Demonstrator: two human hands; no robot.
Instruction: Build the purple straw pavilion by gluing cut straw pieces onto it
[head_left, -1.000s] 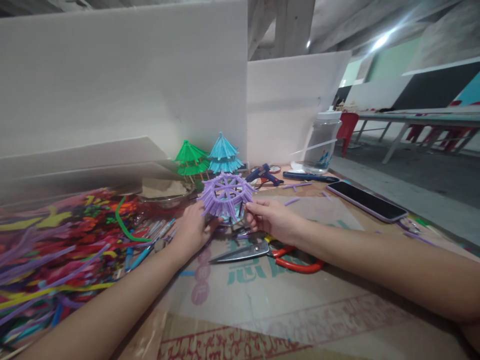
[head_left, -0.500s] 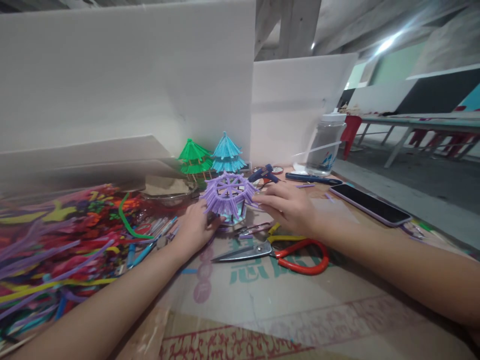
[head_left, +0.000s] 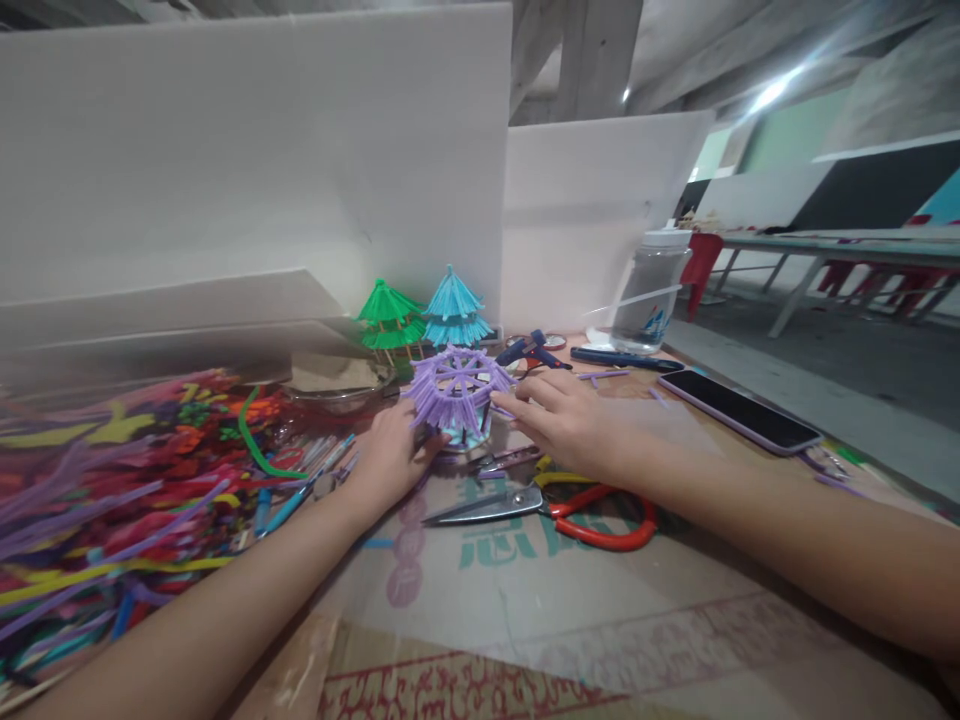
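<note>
A small model pavilion with a purple pipe-cleaner roof (head_left: 459, 388) stands in the middle of the table, its top ring open with spokes across it. My left hand (head_left: 390, 455) is closed around the model's lower left side, thumb in front near the light-blue base. At the roof's right edge, my right hand (head_left: 562, 420) has its fingertips pressed together on the purple fringe. Whether a loose strip is between them is too small to make out. In front lie scissors (head_left: 600, 520) with red and yellow handles, close below my right hand.
Green (head_left: 384, 312) and blue model pavilions (head_left: 452, 305) stand behind. A glue gun (head_left: 532, 350), a dark utility knife (head_left: 626, 358), a water bottle (head_left: 652, 290) and a phone (head_left: 739, 410) are to the right. Colourful pipe cleaners (head_left: 127, 500) pile up at left; white boards (head_left: 255, 160) rise behind.
My right hand has shifted slightly left and down along the roof's right edge. My left hand keeps its hold, and the model has hardly moved.
</note>
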